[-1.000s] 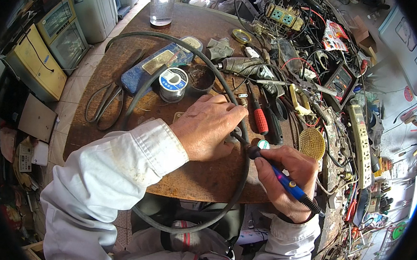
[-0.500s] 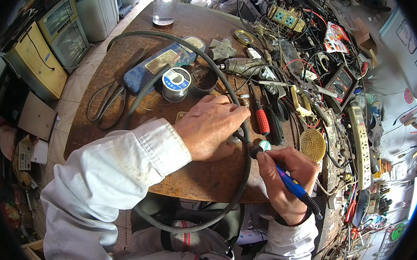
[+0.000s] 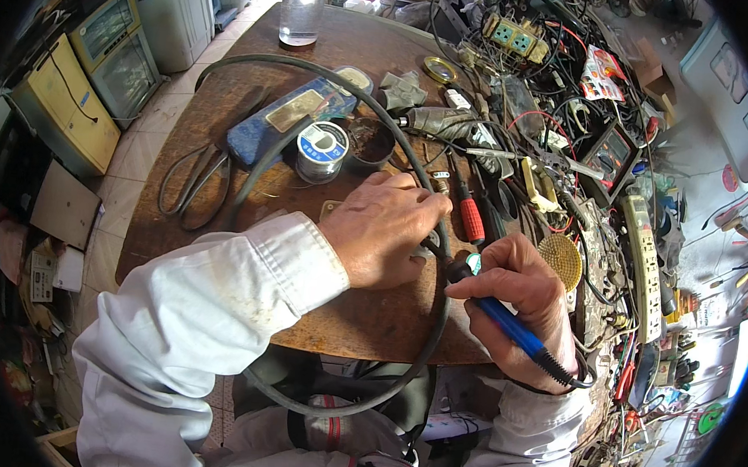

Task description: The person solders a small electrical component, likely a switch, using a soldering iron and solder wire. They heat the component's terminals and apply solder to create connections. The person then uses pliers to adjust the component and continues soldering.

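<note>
My right hand [image 3: 525, 300] is closed around the blue handle of a soldering iron [image 3: 506, 324], whose black collar points at my left hand. My left hand [image 3: 383, 225] rests low over the brown table, its fingers bent down around a small piece beside the iron's tip. That piece is mostly hidden, so I cannot tell its kind. A thick black cable [image 3: 438, 329] loops around the left hand and forearm, passing close to the fingertips. Just beyond the left hand stand a solder spool [image 3: 320, 153] and a small dark round tin [image 3: 370, 144].
Left of the spool lie a blue box [image 3: 290, 122] and black-handled scissors [image 3: 197, 185]. A red-handled screwdriver [image 3: 471, 219] lies beyond the right hand. Tangled wires, a multimeter [image 3: 612, 155] and a power strip [image 3: 641, 261] crowd the right side. A clear tumbler [image 3: 302, 11] stands at the far edge.
My right hand has shifted its grip on the soldering iron, the index finger now curling across near the collar. My left hand has barely moved.
</note>
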The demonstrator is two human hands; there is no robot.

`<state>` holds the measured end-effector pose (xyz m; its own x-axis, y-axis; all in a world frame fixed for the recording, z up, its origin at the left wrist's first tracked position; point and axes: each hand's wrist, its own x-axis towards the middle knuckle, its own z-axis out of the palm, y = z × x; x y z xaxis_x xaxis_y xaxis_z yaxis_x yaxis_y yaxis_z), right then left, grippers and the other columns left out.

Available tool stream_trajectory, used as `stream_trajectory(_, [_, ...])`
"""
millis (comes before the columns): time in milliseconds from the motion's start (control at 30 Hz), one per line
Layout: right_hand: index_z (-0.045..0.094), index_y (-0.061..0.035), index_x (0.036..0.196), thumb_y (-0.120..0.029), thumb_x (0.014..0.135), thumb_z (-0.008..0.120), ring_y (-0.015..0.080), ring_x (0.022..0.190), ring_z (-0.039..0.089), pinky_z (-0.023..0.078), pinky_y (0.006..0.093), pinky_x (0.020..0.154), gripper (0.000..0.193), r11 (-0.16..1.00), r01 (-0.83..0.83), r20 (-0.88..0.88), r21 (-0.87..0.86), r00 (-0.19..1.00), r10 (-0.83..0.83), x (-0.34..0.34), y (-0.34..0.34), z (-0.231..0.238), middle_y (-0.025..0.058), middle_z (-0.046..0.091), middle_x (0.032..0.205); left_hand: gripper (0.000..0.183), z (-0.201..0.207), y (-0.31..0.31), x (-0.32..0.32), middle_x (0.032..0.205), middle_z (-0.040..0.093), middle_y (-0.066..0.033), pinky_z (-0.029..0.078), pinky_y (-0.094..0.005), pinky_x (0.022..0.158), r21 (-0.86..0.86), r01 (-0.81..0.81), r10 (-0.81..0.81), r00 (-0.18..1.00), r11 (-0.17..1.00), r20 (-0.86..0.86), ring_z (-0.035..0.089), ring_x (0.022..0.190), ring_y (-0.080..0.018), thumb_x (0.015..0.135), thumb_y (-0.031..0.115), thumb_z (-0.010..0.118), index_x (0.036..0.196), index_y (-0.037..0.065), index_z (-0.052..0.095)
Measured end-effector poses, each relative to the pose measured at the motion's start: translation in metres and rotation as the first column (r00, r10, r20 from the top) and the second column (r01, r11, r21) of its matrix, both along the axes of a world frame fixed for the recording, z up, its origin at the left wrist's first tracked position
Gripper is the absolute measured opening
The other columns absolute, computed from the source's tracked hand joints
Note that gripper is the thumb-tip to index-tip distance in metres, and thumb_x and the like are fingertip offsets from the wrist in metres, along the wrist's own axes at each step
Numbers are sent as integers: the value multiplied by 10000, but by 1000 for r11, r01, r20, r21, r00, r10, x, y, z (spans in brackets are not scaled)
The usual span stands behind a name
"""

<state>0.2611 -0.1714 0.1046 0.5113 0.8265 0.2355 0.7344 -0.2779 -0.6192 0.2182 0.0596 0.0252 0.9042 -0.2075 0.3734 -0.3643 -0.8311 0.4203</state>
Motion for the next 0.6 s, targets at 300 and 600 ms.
stream_trajectory(300, [775,65,944,-98,856,826,266,630,723,558,344,603,192,946,299,-14,122,954,-300,-22,9,-6,169,734,758,537,0,-1,0,1104,700,-114,487,-480,1006,-14,-2,2,1000,1000,10,622,1127,-363,761,164,808,1238,71,580])
stream_trajectory(600, [763,37,933,-74,832,833,270,581,680,516,345,551,165,962,228,109,153,963,-245,-22,8,-10,159,679,733,613,-10,4,1,1071,699,-110,488,-478,964,-2,32,-31,994,1000,109,637,1081,-351,745,196,826,1285,56,572])
